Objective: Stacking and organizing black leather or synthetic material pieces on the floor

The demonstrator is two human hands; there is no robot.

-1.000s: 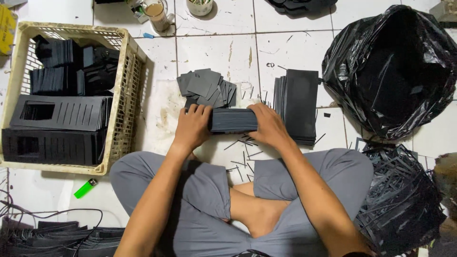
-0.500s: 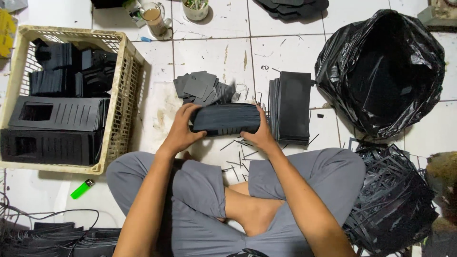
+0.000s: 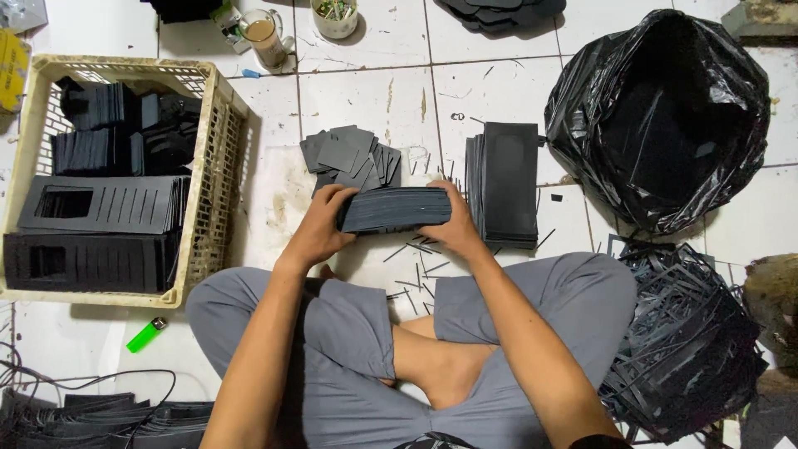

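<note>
Item in hand: one thick stack of black flat card sheets (image 3: 397,209), held edge-up above the white tiled floor (image 3: 366,91), just in front of your crossed legs. Your left hand (image 3: 320,226) clamps its left end and your right hand (image 3: 453,223) its right end, fingers curled over the top edge.

Risk: the stack is loose, so if either grip eases, the middle sheets could sag or fan out and scatter among the thin black offcut strips (image 3: 420,264) beneath it. Squeezing unevenly would likely skew the edges.

Count, outward from the stack:
- One loose heap of small dark grey cut cards (image 3: 351,155), just beyond it.
- One upright pile of long black sheets (image 3: 509,181), just right of it.
- One cream plastic crate (image 3: 212,116), to its left, holding about four bundles of black slotted pieces.
- One open black plastic bag (image 3: 665,116), far right of it.
- One heap of black trimmings (image 3: 682,349), right and nearer you.
- One green lighter (image 3: 145,334), left and nearer you.
- One glass mug of brown drink (image 3: 264,35), beyond it.
</note>
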